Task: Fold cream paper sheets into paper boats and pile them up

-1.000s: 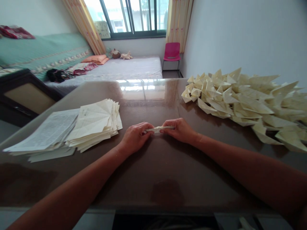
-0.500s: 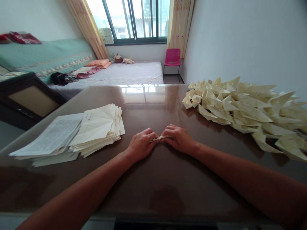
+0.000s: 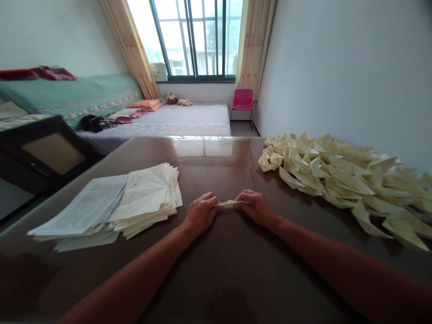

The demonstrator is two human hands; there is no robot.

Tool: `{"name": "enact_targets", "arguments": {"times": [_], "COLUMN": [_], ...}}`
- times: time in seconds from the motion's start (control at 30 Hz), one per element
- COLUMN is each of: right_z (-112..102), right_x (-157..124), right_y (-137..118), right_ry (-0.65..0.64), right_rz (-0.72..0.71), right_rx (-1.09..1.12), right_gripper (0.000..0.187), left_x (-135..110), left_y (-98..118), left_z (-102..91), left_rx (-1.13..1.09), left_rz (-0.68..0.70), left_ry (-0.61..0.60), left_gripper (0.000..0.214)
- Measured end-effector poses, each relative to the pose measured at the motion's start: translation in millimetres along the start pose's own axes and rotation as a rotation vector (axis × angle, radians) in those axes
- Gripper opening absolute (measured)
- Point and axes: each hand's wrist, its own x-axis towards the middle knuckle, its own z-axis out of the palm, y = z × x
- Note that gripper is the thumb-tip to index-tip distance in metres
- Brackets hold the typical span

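A narrow folded piece of cream paper [image 3: 228,203] stretches between my two hands, just above the brown table [image 3: 209,274]. My left hand [image 3: 201,211] pinches its left end, and my right hand [image 3: 258,207] grips the right end. Fingers cover both ends, while the slim middle shows. To the left lies a stack of creased cream sheets [image 3: 145,193], overlapping a stack of printed sheets [image 3: 81,207]. A large heap of folded paper boats [image 3: 337,175] spreads over the right side of the table.
Beyond the table's far edge is a bed [image 3: 189,117] with folded cloths and soft toys. A pink chair [image 3: 242,100] stands by the window. A dark cabinet [image 3: 50,153] is at the left, and a pale wall [image 3: 337,67] runs along the right.
My hands have drawn slightly apart, so more of the folded paper shows between them. The camera has tilted up, shifting the whole scene lower in view.
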Motion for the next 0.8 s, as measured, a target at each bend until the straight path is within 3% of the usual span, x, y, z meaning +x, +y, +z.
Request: {"name": "enact_targets", "arguments": {"times": [0.3,0.5,0.63,0.8], "right_z": [3.0,4.1,6.5,5.9], "right_x": [3.1,6.2,7.3,3.8], "right_y": [3.6,1.9,1.7,0.6], "right_ry": [-0.005,-0.081,-0.091,-0.067], "right_rz": [0.071,0.05,0.059,0.02], "right_rx": [0.084,-0.024,-0.128,-0.107], "right_gripper": [0.017,0.034,0.023,0.026], "left_x": [3.5,1.3,-0.5,-0.8], "left_y": [-6.5,-3.8,-1.2,0.7], "left_z": [3.4,2.3,3.1,1.8], "left_rx": [0.014,-0.011,-0.013,-0.014], "left_rz": [-0.102,-0.076,-0.042,0.018], "left_ry": [0.076,0.077,0.048,0.021], "left_gripper": [0.014,0.011,0.017,0.022]}}
